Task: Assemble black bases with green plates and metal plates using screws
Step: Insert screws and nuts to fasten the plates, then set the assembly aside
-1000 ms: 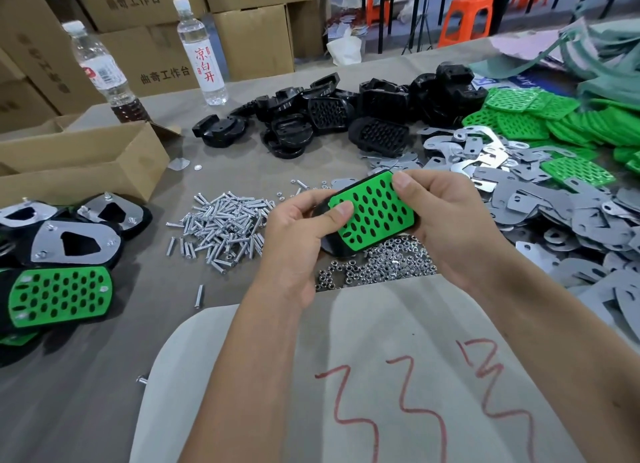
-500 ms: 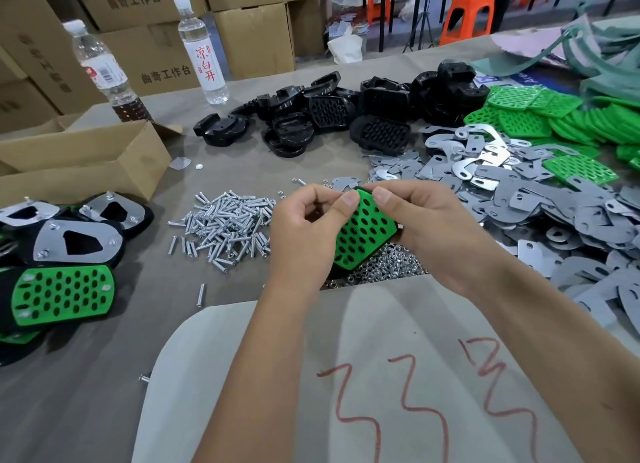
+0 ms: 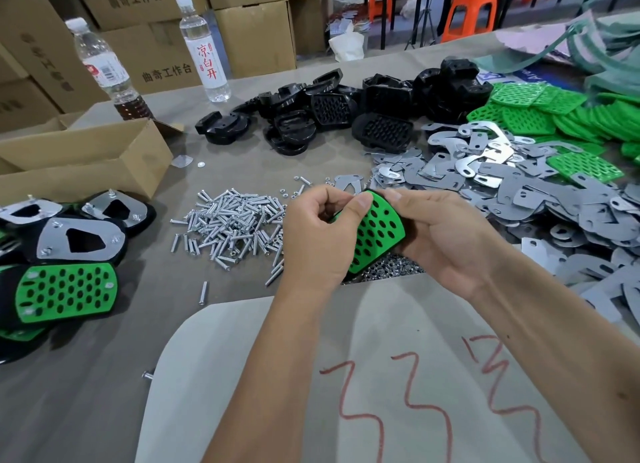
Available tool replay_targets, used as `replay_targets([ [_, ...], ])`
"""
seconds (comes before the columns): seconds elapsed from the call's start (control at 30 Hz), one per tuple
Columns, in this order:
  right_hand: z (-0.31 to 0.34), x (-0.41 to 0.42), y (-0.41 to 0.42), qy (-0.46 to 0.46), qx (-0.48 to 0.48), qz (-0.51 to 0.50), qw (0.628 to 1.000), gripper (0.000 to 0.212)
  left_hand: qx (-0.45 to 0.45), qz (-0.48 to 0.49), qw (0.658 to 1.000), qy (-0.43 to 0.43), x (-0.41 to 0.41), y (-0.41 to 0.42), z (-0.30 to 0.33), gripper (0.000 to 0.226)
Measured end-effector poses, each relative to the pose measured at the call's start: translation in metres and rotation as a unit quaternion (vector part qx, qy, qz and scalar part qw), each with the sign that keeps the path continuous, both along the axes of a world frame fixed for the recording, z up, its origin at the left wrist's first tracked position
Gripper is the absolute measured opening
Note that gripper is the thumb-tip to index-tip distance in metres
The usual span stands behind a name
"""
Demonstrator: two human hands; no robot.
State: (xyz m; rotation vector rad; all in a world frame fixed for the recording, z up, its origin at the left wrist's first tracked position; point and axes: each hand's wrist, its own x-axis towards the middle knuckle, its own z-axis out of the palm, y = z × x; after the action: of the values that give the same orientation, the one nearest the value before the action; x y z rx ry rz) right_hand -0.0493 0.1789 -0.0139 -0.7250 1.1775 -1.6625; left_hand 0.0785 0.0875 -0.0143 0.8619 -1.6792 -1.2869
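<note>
Both hands hold one green perforated plate (image 3: 375, 235) on a black base, tilted on edge above a small heap of nuts (image 3: 388, 270). My left hand (image 3: 317, 240) grips its left side with the thumb over the plate's top edge. My right hand (image 3: 446, 237) grips its right side from behind. Loose screws (image 3: 230, 225) lie in a pile to the left of my hands. Black bases (image 3: 346, 116) are heaped at the back, metal plates (image 3: 519, 192) at the right, green plates (image 3: 561, 116) at the far right.
Assembled pieces (image 3: 65, 254) lie at the left beside an open cardboard box (image 3: 86, 157). Two bottles (image 3: 204, 46) stand at the back before stacked cartons. A grey sheet with red marks (image 3: 398, 376) covers the near table edge.
The held piece turned from lying flat, green face up, to standing on edge. Both hands drew closer together and slightly left.
</note>
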Motion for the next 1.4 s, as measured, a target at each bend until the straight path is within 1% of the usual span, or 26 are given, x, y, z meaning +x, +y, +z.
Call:
replay_targets([
  [0.1, 0.0, 0.0, 0.0, 0.062, -0.024, 0.006, 0.998, 0.038, -0.021, 0.014, 1.0, -0.008, 0.0, 0.001, 0.001, 0.022],
  [0.2, -0.003, 0.003, -0.002, 0.116, -0.048, -0.013, 0.992, 0.029, 0.026, -0.015, 1.0, -0.002, 0.003, 0.002, 0.005, 0.037],
  [0.3, -0.005, 0.006, -0.004, 0.202, -0.055, -0.069, 0.975, 0.022, 0.047, -0.053, 0.997, -0.014, 0.005, 0.001, 0.008, 0.039],
  [0.37, -0.005, 0.007, -0.005, 0.251, -0.061, -0.076, 0.963, 0.023, 0.034, -0.055, 0.998, -0.018, 0.005, 0.003, 0.01, 0.043],
  [0.43, -0.004, 0.008, -0.004, 0.273, -0.07, -0.081, 0.956, 0.023, 0.006, -0.046, 0.999, -0.025, 0.005, 0.005, 0.011, 0.044],
  [0.57, -0.004, 0.007, -0.003, 0.269, -0.083, -0.092, 0.955, 0.022, -0.05, -0.036, 0.997, -0.047, 0.004, 0.006, 0.009, 0.039],
  [0.67, -0.007, 0.007, -0.005, 0.277, -0.09, -0.085, 0.953, 0.019, -0.083, -0.023, 0.994, -0.068, 0.002, 0.003, 0.004, 0.042],
  [0.73, -0.006, 0.008, -0.006, 0.258, -0.11, -0.087, 0.956, 0.018, -0.071, -0.018, 0.997, -0.031, 0.002, 0.003, 0.003, 0.041],
  [0.8, -0.003, 0.007, -0.007, 0.227, -0.13, -0.092, 0.961, 0.021, -0.056, -0.012, 0.997, 0.053, 0.002, 0.002, 0.004, 0.036],
  [0.83, -0.001, 0.007, -0.007, 0.219, -0.141, -0.088, 0.961, 0.023, -0.062, -0.014, 0.994, 0.089, 0.002, 0.002, 0.005, 0.034],
  [0.9, 0.001, 0.007, -0.006, 0.224, -0.171, -0.08, 0.956, 0.025, -0.084, -0.038, 0.988, 0.123, 0.004, 0.001, 0.006, 0.029],
  [1.03, 0.004, 0.002, -0.003, 0.22, -0.183, -0.103, 0.952, 0.032, -0.078, -0.093, 0.982, 0.147, 0.003, 0.003, 0.007, 0.027],
  [1.27, 0.008, 0.001, 0.001, 0.197, -0.197, -0.092, 0.956, 0.035, -0.058, -0.146, 0.973, 0.166, 0.007, 0.003, 0.01, 0.02],
  [1.33, 0.008, -0.001, 0.001, 0.192, -0.195, -0.089, 0.958, 0.035, -0.042, -0.153, 0.972, 0.175, 0.007, 0.003, 0.01, 0.017],
  [1.4, 0.009, 0.001, 0.001, 0.175, -0.196, -0.078, 0.962, 0.03, -0.028, -0.149, 0.972, 0.18, 0.007, 0.002, 0.009, 0.016],
])
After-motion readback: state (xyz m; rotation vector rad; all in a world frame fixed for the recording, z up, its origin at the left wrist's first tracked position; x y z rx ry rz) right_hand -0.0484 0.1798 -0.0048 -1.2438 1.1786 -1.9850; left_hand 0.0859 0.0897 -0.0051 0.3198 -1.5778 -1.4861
